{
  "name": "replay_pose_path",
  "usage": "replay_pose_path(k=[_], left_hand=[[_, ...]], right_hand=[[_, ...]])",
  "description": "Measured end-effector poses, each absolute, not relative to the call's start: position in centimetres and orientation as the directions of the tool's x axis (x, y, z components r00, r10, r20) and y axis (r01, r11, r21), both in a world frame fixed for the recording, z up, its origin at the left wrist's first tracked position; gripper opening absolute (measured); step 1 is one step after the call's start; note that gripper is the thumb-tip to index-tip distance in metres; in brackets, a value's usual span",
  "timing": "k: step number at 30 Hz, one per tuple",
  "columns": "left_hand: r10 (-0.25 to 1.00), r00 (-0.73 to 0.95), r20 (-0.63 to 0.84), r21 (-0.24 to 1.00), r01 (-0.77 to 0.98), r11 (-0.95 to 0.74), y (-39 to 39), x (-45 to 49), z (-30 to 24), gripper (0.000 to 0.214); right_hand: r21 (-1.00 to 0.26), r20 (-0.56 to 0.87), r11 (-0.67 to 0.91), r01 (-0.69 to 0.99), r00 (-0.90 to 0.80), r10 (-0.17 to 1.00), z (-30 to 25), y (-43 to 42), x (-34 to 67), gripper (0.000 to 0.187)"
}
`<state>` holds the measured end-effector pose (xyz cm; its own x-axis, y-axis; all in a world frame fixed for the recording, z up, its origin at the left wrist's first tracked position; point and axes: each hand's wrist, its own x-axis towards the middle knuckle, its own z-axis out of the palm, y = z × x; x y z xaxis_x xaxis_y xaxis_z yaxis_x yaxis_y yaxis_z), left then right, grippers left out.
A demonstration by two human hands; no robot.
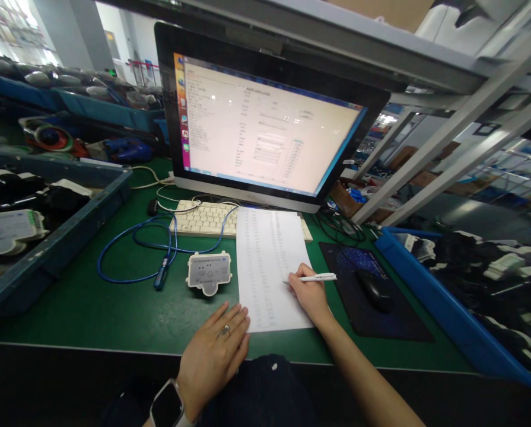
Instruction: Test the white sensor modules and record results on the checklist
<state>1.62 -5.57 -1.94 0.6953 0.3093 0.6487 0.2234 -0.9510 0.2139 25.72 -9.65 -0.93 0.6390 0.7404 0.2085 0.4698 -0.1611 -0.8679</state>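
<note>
A white pen (319,277) is pinched in my right hand (308,293), its tip over the right part of a printed sheet of paper (272,267). The small print on the sheet is too blurred to read. My left hand (216,350) lies flat, fingers stretched out, with its fingertips at the lower left edge of the paper. Just beyond that hand sits a small device in a pale plastic case with a grey label (209,270). The paper's top covers part of a cream keyboard (203,219).
A monitor (265,127) stands at the back, showing a page. A blue cable (114,279) loops on the green table (127,314). At right are a black mouse (374,290), its mat (396,323) and a blue bin (429,302); another bin (91,207) with devices stands left.
</note>
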Motion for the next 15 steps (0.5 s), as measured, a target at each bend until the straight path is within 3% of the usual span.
replay_pose_path(k=[15], left_hand=[[0.302, 0.7, 0.648, 0.199, 0.227, -0.953, -5.59, 1.62, -1.65, 0.026]], right_hand=[[-0.84, 0.249, -0.178, 0.512, 0.656, 0.712, -0.8, -9.57, 25.79, 0.024]])
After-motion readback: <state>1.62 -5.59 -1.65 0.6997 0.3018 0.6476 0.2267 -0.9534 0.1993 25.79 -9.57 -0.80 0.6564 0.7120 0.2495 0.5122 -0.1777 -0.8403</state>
